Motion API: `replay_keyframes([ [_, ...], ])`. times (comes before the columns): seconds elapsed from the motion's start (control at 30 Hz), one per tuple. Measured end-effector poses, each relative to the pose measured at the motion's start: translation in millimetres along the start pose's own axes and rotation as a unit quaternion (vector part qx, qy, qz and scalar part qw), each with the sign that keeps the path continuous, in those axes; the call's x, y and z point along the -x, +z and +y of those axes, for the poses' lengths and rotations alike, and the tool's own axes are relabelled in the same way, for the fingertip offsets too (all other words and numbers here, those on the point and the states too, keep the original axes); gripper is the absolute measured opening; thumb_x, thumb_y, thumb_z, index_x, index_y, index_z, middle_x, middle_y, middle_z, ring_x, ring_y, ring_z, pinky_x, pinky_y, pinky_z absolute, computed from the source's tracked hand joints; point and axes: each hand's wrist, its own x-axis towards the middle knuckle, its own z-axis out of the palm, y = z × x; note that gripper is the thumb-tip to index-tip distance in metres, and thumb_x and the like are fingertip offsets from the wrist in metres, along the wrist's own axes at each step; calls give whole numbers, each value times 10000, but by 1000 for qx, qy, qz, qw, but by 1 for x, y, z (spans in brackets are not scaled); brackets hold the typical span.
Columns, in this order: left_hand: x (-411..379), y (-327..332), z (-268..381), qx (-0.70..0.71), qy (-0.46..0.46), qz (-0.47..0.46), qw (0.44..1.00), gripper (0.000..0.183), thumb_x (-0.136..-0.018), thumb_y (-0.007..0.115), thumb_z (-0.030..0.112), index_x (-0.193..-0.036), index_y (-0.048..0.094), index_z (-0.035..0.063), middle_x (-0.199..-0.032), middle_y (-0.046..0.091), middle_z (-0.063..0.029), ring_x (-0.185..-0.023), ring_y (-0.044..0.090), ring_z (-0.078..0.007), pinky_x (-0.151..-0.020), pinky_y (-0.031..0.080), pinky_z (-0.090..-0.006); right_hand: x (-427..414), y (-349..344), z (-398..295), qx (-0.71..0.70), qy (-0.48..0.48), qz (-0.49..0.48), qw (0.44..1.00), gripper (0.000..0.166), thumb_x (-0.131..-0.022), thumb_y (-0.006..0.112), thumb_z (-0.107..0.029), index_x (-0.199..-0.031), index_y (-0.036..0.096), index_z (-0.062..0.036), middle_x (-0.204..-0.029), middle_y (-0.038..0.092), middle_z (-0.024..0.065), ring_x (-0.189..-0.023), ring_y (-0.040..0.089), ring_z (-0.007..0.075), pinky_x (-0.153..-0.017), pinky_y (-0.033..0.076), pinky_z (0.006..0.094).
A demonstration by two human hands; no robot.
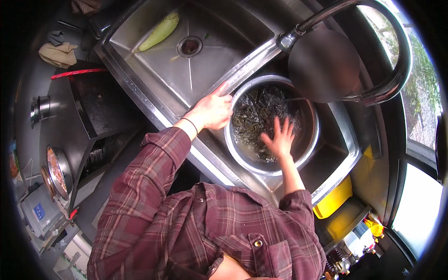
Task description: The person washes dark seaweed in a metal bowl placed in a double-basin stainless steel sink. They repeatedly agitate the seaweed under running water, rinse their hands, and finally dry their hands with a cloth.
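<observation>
A round metal pot [313, 140] stands in the right basin of a stainless-steel double sink, with a stream from the faucet [402, 75] running into it. The water [257, 119] inside churns; whether anything lies under it is unclear. My right hand [281, 136] is over the pot's near right side, fingers spread, holding nothing visible. My left hand [213, 110] lies at the sink divider [250, 70], close against the pot's left rim. Its fingers are partly curled, and their grip is hidden.
A long pale-green vegetable [161, 32] lies in the left basin, near the drain [189, 46]. A blurred round patch covers the area below the faucet base. Left of the sink are a tan cloth [58, 55], a red stick-like item [78, 73] and a metal bowl with food [57, 171].
</observation>
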Motion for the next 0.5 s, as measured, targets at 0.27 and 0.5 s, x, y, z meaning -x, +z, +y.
replay_keyframes([
  [0.27, -6, -5, 0, 22, 12, 10, 1000, 137, -675, 630, 223, -638, 617, 92, -691, 588, -7, -886, 570, -174, -1124, 221, -526, 33, 34, 4, 68, -39, -209, 975, 590, -790, 593, -502, -1272, 526, -169, -1494, 194, 223, -1305, 279, 489, -957, 394, 553],
  [0.5, -4, -10, 2, -9, -2, -25, 1000, 173, -719, 591, 270, -651, 657, 126, -721, 612, 21, -916, 559, -145, -1147, 148, -512, -66, -8, -32, -98, -48, 112, 988, 634, -825, 531, -538, -1308, 495, -129, -1346, 451, 199, -1196, 459, 383, -951, 410, 486],
])
